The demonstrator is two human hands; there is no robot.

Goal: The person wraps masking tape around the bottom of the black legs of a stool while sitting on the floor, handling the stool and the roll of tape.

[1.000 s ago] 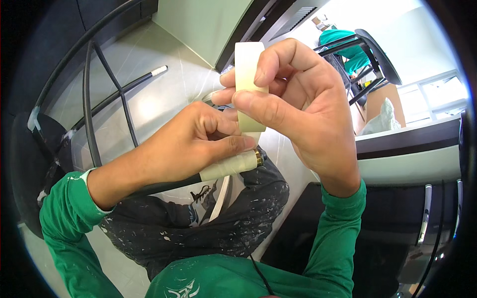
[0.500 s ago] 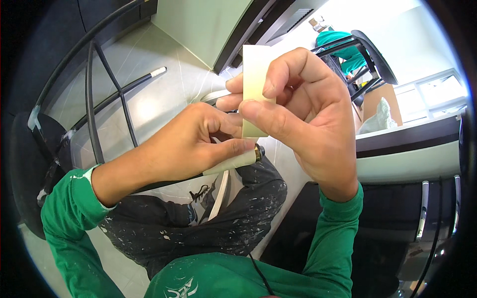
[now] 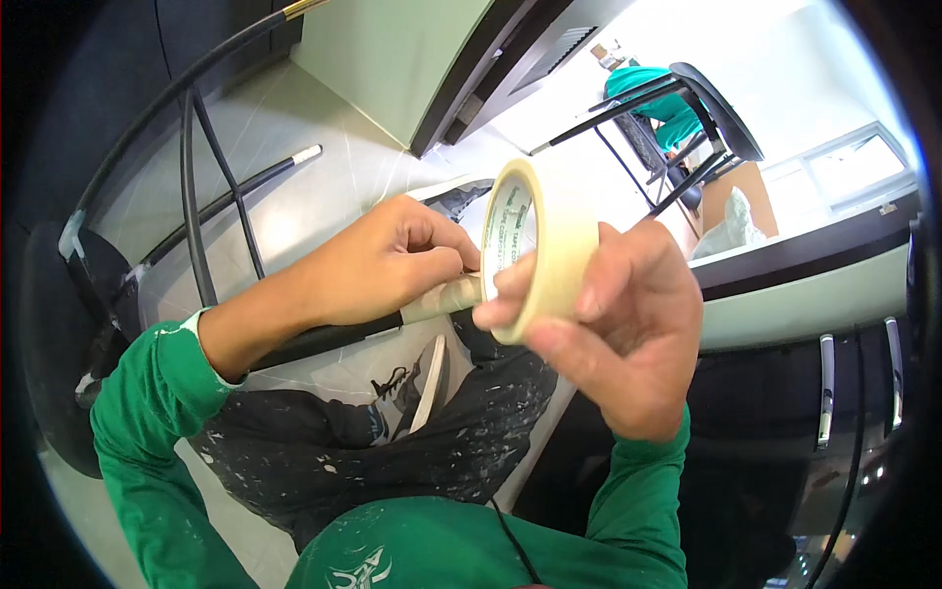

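My right hand (image 3: 633,339) pinches a roll of cream masking tape (image 3: 567,250), fingers through its ring and thumb on the outer face. The roll stands edge-on beside the end of a black metal chair leg (image 3: 329,344). Pale tape (image 3: 429,301) is wrapped around that end. My left hand (image 3: 378,260) closes over the wrapped part, its thumb and curled index finger near the tip; its other fingers are hidden. The roll covers the leg's tip. The chair lies tipped at the left, its dark seat (image 3: 64,339) at the picture's edge.
Another chair leg (image 3: 231,201) with a white tip crosses the tiled floor. My paint-spattered trousers (image 3: 392,452) and a shoe (image 3: 407,393) are below. Glossy black drawers (image 3: 746,422) stand at the right. Farther back, a person in green (image 3: 677,113) is beside another black chair (image 3: 721,108).
The roll has turned to show its open ring and come down with my right hand. My left hand has shifted slightly left along the leg. The view has tilted a little.
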